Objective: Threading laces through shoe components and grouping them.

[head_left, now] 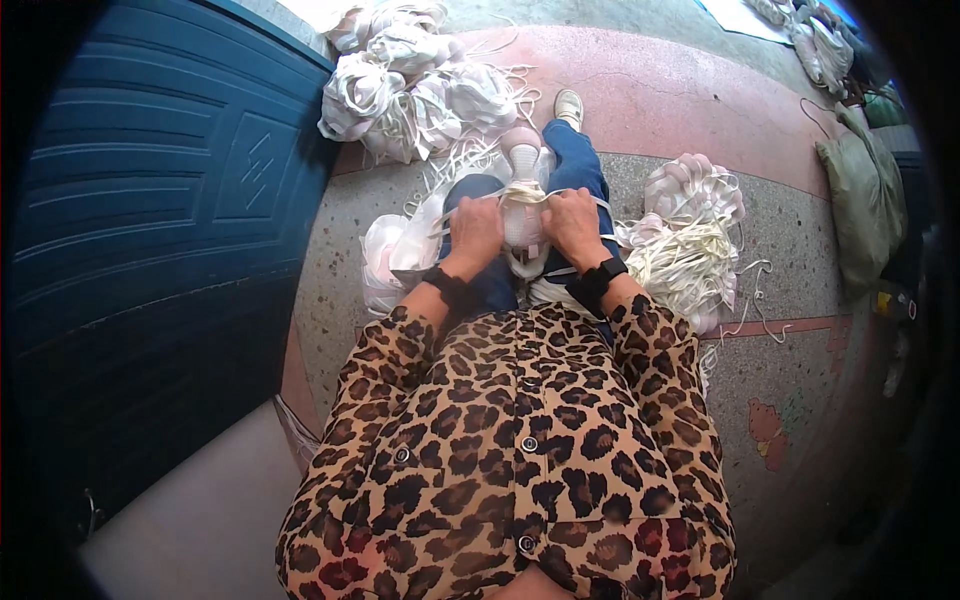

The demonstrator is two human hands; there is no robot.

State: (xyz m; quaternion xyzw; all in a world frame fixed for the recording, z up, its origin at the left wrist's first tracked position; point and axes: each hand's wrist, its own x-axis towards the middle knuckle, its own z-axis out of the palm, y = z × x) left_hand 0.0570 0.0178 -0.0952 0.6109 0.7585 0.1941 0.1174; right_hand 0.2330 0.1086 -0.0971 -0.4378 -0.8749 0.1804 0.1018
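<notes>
A blue door (170, 230) fills the left side, standing at the left edge of the speckled floor (790, 390). At the door's upper right corner lies a heap of white bundles (410, 80) with loose cords trailing toward the person's legs. Nearer, just left of the left knee, a small white pile (385, 260) rests on the floor.

The person sits with legs in jeans (580, 165) stretched forward, a pale shoe (568, 105) at the far end. Across the lap, between the knees, lies a white piece (522, 215) wound with a cream cord (522, 192).

The left hand (475, 235) is curled down on the piece's left side, fingers closed over the cord there (a black band sits at that wrist). The right hand (572, 225) is likewise curled on the piece's right side, gripping cord and piece together; a black watch (608, 270) is on its wrist. Both hands touch the piece, one at each side.

Right of the right knee lies a tangle of cream cords (690, 260), with pinkish-white pieces (695, 185) stacked just behind it. Farther right, near the floor's right edge, a green sack (865, 200) slumps. At the top right corner more white bundles (815, 40) lie in a row.
</notes>
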